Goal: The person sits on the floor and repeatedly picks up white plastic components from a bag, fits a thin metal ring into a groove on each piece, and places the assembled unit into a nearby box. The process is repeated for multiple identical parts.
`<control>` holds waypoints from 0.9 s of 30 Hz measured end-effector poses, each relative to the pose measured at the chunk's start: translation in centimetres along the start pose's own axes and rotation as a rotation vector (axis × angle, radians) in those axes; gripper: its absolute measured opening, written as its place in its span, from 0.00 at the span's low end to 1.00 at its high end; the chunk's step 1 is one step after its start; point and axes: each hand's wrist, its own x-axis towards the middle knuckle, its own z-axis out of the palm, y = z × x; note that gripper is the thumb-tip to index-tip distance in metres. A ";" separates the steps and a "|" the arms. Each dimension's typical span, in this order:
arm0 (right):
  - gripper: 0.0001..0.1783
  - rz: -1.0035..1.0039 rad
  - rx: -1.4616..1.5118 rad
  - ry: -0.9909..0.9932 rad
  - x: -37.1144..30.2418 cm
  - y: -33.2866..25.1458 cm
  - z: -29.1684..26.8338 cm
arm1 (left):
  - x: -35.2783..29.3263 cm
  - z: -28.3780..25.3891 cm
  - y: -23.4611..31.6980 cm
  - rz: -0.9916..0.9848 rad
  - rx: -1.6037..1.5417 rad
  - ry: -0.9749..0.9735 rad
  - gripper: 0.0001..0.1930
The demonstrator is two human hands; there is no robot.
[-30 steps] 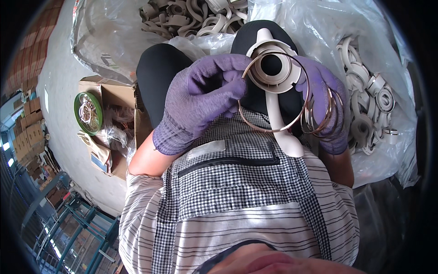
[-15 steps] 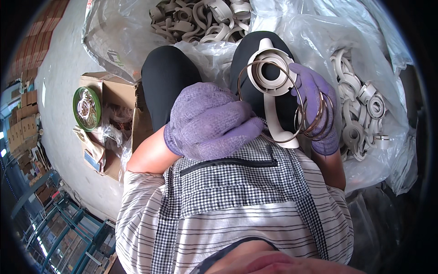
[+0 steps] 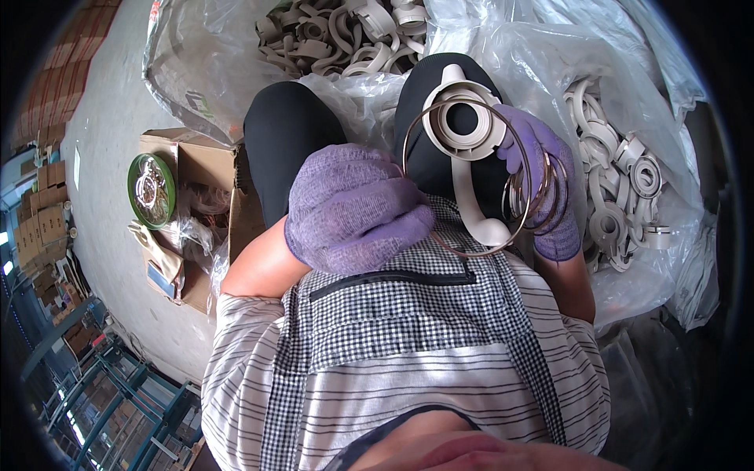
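My gloved right hand (image 3: 542, 169) grips a beige plastic part (image 3: 475, 145) by the edge of its round collar. The part has a central hole, a short spout-like tab pointing away, and a curved arm hanging toward my apron. Several thin metal rings (image 3: 559, 200) hang looped about the fingers of that hand. One larger brown wire ring (image 3: 471, 256) stands out in front of the plastic part. My gloved left hand (image 3: 357, 212) is closed, its fingertips pinching this ring at its near left side. Exactly where the fingertips meet the wire is partly hidden.
Beyond my knees lies a heap of beige plastic parts (image 3: 345, 35) in a clear bag. More such parts (image 3: 613, 184) lie on plastic sheeting to the right. A cardboard box (image 3: 206, 165) at left carries a green dish (image 3: 132, 192) of small rings and plastic wrap.
The large ring has shifted slightly left with my left hand, which has drawn back a little. The plastic part stays in my right hand, nearly unmoved.
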 end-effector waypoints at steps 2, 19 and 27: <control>0.25 0.029 0.026 -0.011 0.0 0.6 0.0 | 0.0 0.1 -0.1 -0.001 -0.007 0.019 0.17; 0.24 -0.089 0.061 -0.004 0.3 0.5 0.2 | 0.4 0.6 -0.7 0.032 0.123 0.172 0.14; 0.23 -0.063 -0.180 0.078 0.1 -0.8 0.1 | 0.7 2.1 0.8 -0.876 -0.444 0.258 0.06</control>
